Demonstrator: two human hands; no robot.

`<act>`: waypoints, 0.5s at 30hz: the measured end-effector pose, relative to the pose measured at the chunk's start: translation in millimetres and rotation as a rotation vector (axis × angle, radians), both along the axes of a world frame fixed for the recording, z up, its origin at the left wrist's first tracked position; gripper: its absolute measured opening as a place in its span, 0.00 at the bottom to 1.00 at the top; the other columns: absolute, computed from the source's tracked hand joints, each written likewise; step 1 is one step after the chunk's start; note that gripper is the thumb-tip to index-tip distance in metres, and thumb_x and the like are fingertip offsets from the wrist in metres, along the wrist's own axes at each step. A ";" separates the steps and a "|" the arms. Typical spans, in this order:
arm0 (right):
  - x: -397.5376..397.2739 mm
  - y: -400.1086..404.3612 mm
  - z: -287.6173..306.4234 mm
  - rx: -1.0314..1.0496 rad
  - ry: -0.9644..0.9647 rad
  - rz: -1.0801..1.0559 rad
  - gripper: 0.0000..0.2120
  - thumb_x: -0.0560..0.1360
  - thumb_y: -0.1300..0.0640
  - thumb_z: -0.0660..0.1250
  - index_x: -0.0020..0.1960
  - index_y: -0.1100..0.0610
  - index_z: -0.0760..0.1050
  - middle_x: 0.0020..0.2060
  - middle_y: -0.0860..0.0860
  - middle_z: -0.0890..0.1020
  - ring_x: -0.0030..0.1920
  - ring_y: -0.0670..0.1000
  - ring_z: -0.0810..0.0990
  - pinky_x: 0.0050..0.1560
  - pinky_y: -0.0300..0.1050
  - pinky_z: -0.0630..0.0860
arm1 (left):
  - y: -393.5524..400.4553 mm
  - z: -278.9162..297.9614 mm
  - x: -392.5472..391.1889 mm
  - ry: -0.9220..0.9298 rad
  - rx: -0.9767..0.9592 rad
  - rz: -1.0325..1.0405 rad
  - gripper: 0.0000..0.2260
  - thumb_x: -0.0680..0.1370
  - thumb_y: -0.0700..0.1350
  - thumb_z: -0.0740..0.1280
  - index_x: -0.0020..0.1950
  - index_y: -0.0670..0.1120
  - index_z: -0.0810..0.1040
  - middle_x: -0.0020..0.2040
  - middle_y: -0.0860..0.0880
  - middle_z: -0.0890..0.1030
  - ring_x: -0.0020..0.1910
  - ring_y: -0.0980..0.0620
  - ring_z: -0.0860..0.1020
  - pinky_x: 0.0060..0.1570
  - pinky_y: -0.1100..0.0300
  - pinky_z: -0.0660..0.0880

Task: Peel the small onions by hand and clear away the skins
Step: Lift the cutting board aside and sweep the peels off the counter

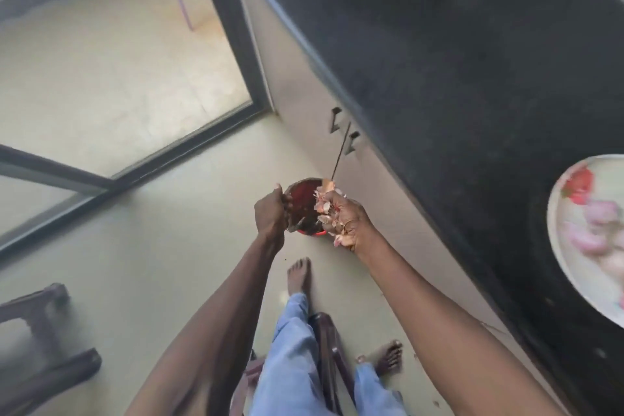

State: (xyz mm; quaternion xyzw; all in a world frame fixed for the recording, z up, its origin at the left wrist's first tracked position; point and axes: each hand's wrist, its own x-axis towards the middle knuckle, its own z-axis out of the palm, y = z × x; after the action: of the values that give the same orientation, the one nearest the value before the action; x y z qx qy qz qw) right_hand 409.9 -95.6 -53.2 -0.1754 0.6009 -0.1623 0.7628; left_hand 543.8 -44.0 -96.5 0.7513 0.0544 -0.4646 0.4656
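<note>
A small red bin point(305, 199) stands on the floor by the cabinet, its lid tilted open. My left hand point(270, 213) grips the lid's edge on the left side. My right hand point(344, 218) holds a bunch of papery pink-brown onion skins point(324, 204) over the bin's right rim. On the dark counter at the right edge sits a pale flowered plate point(560, 246) with several peeled pinkish small onions point(596, 223), blurred.
The black counter point(456, 61) runs along the right above pale cabinet doors with dark handles point(344, 132). A dark chair point(326, 358) stands between my legs, another dark stool point(44, 348) at lower left. A doorway threshold point(162, 162) crosses the floor.
</note>
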 end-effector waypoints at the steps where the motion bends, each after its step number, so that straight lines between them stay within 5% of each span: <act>1: 14.3 -11.6 -26.9 0.016 0.038 -0.008 0.03 0.77 0.62 0.68 0.44 0.57 0.77 0.23 0.49 0.77 0.18 0.44 0.69 0.18 0.31 0.60 | -7.4 -25.6 16.2 -0.007 0.026 -0.050 0.19 0.83 0.51 0.62 0.39 0.40 0.78 0.29 0.48 0.73 0.22 0.53 0.66 0.21 0.65 0.60; 7: 58.6 -62.7 -198.4 -0.088 0.338 0.045 0.08 0.71 0.66 0.69 0.35 0.58 0.77 0.22 0.51 0.73 0.18 0.46 0.65 0.20 0.33 0.58 | -42.5 -177.3 63.7 0.043 0.083 -0.161 0.15 0.81 0.48 0.63 0.42 0.39 0.79 0.35 0.43 0.77 0.27 0.50 0.68 0.24 0.62 0.61; 10: 74.2 -73.5 -313.6 -0.128 0.594 0.174 0.10 0.63 0.52 0.71 0.29 0.57 0.78 0.23 0.51 0.76 0.22 0.51 0.71 0.24 0.42 0.66 | -53.3 -257.4 70.3 0.058 0.089 -0.157 0.14 0.80 0.48 0.64 0.42 0.39 0.79 0.33 0.45 0.78 0.28 0.50 0.71 0.24 0.62 0.64; 12: 81.7 -79.4 -385.3 -0.089 0.649 0.236 0.15 0.68 0.44 0.75 0.35 0.56 0.80 0.30 0.51 0.82 0.27 0.51 0.77 0.28 0.42 0.73 | -58.9 -307.8 71.9 0.090 0.086 -0.146 0.13 0.82 0.46 0.63 0.43 0.39 0.79 0.33 0.46 0.78 0.27 0.52 0.72 0.24 0.63 0.66; 15: 87.6 -84.7 -452.7 0.168 0.475 0.281 0.18 0.77 0.43 0.70 0.53 0.59 0.79 0.41 0.53 0.80 0.41 0.52 0.80 0.46 0.47 0.79 | -64.2 -361.1 72.8 0.134 0.090 -0.128 0.12 0.82 0.45 0.63 0.43 0.40 0.79 0.32 0.46 0.78 0.27 0.52 0.72 0.24 0.64 0.65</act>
State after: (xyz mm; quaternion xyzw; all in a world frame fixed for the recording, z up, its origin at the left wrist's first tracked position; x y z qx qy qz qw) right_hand 497.5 -180.3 -505.9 -0.2263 0.7440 0.0408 0.6274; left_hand 616.6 -108.2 -457.6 0.7404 0.0582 -0.5398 0.3963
